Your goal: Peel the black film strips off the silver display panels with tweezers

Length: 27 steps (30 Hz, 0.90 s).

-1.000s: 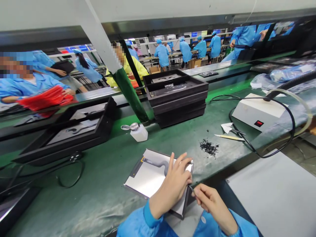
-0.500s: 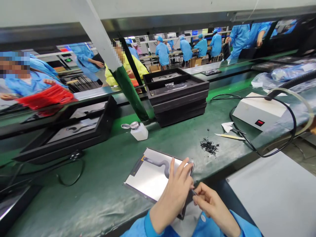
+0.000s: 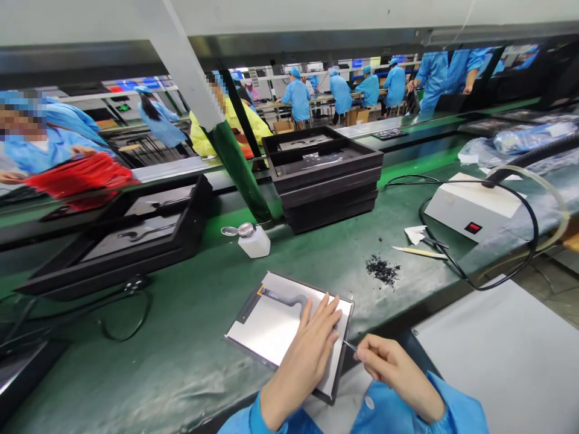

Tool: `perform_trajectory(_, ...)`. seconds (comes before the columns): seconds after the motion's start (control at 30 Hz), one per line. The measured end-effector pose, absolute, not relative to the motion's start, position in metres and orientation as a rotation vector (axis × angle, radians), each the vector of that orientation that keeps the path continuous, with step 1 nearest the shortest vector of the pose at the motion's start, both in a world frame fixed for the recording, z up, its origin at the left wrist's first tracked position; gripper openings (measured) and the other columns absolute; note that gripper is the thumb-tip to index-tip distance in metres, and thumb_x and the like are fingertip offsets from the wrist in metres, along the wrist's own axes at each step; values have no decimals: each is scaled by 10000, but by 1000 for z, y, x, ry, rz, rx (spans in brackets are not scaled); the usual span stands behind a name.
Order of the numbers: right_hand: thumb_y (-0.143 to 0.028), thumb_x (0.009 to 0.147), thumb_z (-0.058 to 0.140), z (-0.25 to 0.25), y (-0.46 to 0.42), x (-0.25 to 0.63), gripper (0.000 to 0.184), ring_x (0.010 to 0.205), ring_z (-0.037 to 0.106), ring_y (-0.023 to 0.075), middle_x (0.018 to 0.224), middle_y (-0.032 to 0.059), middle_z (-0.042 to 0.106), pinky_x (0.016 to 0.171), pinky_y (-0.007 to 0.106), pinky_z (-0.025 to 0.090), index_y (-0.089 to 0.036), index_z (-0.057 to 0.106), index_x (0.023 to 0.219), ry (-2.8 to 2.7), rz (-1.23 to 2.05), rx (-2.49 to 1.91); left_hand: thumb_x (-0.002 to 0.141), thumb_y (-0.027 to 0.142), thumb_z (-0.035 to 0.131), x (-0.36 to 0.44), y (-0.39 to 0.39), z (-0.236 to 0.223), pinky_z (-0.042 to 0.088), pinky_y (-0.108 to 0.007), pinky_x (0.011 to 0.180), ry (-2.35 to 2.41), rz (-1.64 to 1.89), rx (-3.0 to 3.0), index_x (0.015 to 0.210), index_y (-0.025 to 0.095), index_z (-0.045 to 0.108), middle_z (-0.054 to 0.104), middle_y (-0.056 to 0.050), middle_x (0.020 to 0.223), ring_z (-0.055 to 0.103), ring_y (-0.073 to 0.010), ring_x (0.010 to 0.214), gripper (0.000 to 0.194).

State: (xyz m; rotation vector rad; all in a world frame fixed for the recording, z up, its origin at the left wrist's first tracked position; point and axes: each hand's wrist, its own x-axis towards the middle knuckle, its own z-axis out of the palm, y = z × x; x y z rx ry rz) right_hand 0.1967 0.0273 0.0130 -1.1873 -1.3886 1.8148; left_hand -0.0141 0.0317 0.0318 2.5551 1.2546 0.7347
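A flat silver panel (image 3: 271,319) with a dark frame and a grey ribbon cable lies on the green bench in front of me. My left hand (image 3: 305,355) rests flat on its right half, fingers stretched out and pressing it down. My right hand (image 3: 391,367) is pinched closed on a thin metal tool (image 3: 349,345) whose tip touches the panel's right edge, just beside my left fingers.
A small white dispenser bottle (image 3: 253,239) stands behind the panel. Stacked black trays (image 3: 323,181) sit at the back, another tray (image 3: 131,241) at left. A pile of dark scraps (image 3: 382,269), a white control box (image 3: 473,208) with black cable lie right. Several people work beyond.
My left hand slid back toward me along the panel and its fingers flattened. The right hand's tool tip moved slightly up along the panel's right edge.
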Motion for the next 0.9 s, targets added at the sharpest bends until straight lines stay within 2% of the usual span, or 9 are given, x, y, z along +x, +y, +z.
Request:
perform_trajectory(0.17,-752,816,569,6,30,199,573,428,292,79,491,-66,476,444,238,201,-183,594,765,-1383,1873,-1192,1046,147,392,-14,33,30,321,-560,1178,1242,749,2604,1441,159,390,506,-164,1485,367,-255,1451,395)
perform_trajectory(0.47,-784,781,579,9,34,200,613,387,280,67,436,-78,450,419,230,191,-172,604,746,-1340,1875,-1219,1050,151,386,-15,32,30,351,-541,1175,1240,739,2611,1486,176,348,491,-144,1500,378,-257,1442,438)
perform_trajectory(0.9,-741,800,567,21,43,203,568,376,276,65,418,-80,444,412,227,187,-177,600,734,-1347,1810,-1281,1038,131,407,-14,32,30,306,-514,1200,1231,795,2623,1477,156,381,499,-144,1495,369,-239,1450,441)
